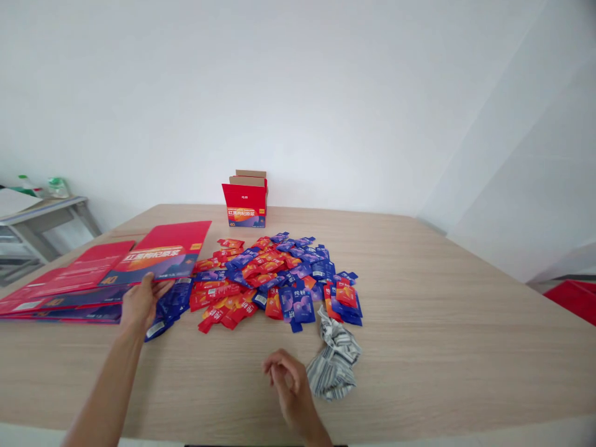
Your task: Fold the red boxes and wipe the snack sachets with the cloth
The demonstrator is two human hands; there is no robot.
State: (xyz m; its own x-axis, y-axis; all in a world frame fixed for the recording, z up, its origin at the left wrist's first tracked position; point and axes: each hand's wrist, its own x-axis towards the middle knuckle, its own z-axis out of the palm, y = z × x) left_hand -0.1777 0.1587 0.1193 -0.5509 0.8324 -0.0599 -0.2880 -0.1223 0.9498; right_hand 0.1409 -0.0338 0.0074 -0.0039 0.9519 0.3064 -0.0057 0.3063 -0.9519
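My left hand [139,302] grips the near edge of the top flattened red and blue carton [162,253] on a stack of flat cartons [60,285] at the table's left. My right hand [289,383] hovers low over the wooden table [442,323] near its front edge, fingers loosely curled and apart, with nothing in them. A pile of several small red and blue sachets [274,279] lies in the middle, just beyond both hands. A crumpled striped cloth [334,360] sits right beside my right hand.
An assembled red box [245,200] with its top flaps open stands at the table's far edge by the white wall. A grey side table [41,214] with bottles stands at the left. Something red [575,298] lies on the floor at the right.
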